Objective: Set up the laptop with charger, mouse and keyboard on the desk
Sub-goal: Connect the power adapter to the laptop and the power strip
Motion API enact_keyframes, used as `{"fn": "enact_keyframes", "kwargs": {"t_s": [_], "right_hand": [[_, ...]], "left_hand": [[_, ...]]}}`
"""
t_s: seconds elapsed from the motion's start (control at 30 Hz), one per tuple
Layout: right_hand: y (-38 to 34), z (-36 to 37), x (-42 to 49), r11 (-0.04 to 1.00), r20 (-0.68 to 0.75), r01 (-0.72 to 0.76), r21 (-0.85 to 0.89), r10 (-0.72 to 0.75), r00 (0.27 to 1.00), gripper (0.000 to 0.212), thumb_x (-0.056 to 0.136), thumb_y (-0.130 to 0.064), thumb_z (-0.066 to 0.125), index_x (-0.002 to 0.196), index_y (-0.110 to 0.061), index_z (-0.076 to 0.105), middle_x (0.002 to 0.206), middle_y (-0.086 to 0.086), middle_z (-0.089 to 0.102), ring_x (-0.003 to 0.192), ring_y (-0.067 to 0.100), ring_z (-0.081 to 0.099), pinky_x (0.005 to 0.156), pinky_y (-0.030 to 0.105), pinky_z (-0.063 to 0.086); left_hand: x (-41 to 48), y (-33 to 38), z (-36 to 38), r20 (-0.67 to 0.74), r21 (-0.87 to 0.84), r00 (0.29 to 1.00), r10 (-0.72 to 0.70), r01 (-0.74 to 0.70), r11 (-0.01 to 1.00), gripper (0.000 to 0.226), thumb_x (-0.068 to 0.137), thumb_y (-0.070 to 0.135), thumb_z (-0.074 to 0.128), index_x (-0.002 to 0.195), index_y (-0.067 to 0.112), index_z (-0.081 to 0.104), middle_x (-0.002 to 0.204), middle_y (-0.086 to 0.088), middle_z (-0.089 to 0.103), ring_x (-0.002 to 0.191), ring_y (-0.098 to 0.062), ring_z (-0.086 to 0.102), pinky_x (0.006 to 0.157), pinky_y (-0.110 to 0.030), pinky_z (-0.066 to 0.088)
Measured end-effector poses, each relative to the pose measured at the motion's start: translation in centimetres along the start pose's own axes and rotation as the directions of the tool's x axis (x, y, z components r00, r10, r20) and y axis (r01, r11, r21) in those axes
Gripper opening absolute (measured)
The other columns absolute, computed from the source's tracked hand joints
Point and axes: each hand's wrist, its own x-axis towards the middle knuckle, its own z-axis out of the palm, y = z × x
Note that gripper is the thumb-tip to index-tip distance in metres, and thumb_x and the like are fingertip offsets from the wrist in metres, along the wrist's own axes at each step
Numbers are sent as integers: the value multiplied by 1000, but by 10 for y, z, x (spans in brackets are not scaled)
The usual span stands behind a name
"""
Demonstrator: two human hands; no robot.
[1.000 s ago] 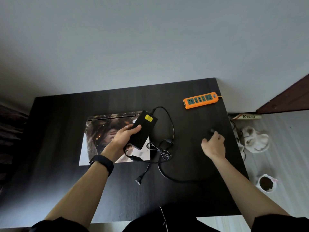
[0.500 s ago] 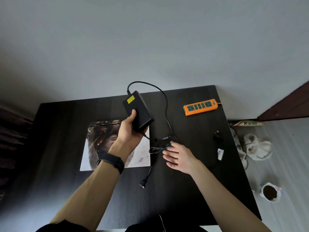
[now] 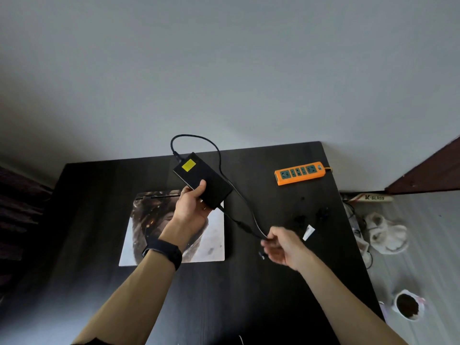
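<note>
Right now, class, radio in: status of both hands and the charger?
Left hand holds charger brick above closed laptop. Right hand grips charger cable. Power strip unplugged into. Small black bits on desk.

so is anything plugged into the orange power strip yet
No, the orange power strip has empty sockets, and the charger brick is held in the left hand.

A single wide-angle view is given, taken from the person's head and directed forward and steeply down. The dark desk (image 3: 249,295) is seen from close above, the grey wall (image 3: 224,70) beyond, the floor (image 3: 423,245) at right.
</note>
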Motion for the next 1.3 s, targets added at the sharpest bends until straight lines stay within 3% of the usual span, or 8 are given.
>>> {"fn": "enact_keyframes", "kwargs": {"t_s": [0.13, 0.23, 0.43, 0.7, 0.8, 0.93, 1.1, 1.3], "right_hand": [[25, 8, -16, 864, 157, -78, -497, 178, 971, 27, 84, -37, 55, 73, -14, 65, 73, 3, 72, 53, 13, 61, 55, 22, 47], [13, 13, -23, 725, 202, 107, -680, 46, 978, 34, 83, -45, 62, 62, -18, 61, 57, -2, 62, 46, 11, 52, 50, 23, 39], [-45, 31, -31, 934, 258, 358, 16, -350, 901, 42, 96, -52, 55, 108, -15, 71, 99, 2, 77, 72, 18, 65, 64, 30, 46], [-76, 58, -21, 876, 50, 456, 159, -468, 882, 29, 89, -37, 74, 102, -11, 69, 76, 3, 68, 55, 12, 59, 51, 24, 45], [-87, 60, -11, 869, -9, 440, 226, -450, 893, 26, 88, -33, 75, 97, -9, 70, 71, 3, 66, 52, 10, 56, 51, 23, 45], [-102, 93, -8, 854, 19, 426, 299, -452, 892, 21, 90, -28, 74, 87, -9, 66, 60, 2, 58, 45, 10, 51, 48, 23, 43], [-138, 118, -17, 815, 78, 355, 458, -435, 897, 17, 91, -22, 73, 94, -6, 68, 68, 4, 62, 46, 9, 50, 43, 19, 42], [-167, 108, 0, 800, -100, 410, 438, -410, 907, 18, 91, -25, 73, 89, -11, 64, 74, 3, 63, 54, 9, 54, 52, 19, 47]], "left_hand": [[4, -7, 3, 19, 167, 1000, -25, 22, 986, 31, 88, 22, 72, 117, 21, 61, 125, -7, 69, 115, -26, 66, 89, -41, 55], [2, -5, 12, 91, 345, 993, -78, 42, 938, 34, 84, 28, 77, 114, 19, 64, 118, -10, 71, 100, -24, 70, 73, -35, 57], [-1, 8, 32, 195, 693, 951, -239, 39, 720, 43, 87, 43, 72, 119, 15, 68, 111, -13, 72, 94, -26, 69, 75, -35, 56], [-5, 19, 22, 153, 775, 936, -318, 85, 626, 36, 86, 53, 68, 99, 19, 70, 86, -5, 64, 69, -16, 64, 55, -25, 47], [-12, 38, 3, 157, 708, 927, -341, 135, 693, 36, 85, 44, 72, 89, 9, 66, 83, -11, 59, 69, -20, 60, 72, -28, 53], [-16, 81, -1, 150, 863, 922, -356, 54, 503, 35, 83, 41, 74, 84, 8, 62, 82, -14, 60, 71, -20, 60, 71, -28, 50], [-21, 91, -12, 220, 786, 948, -229, -33, 617, 21, 79, 34, 70, 87, 16, 65, 102, -9, 71, 101, -25, 63, 100, -46, 39], [-31, 67, -38, 152, 796, 935, -319, 76, 600, 39, 83, 28, 73, 93, -8, 63, 64, -8, 58, 54, -15, 46, 53, -27, 24]]}}
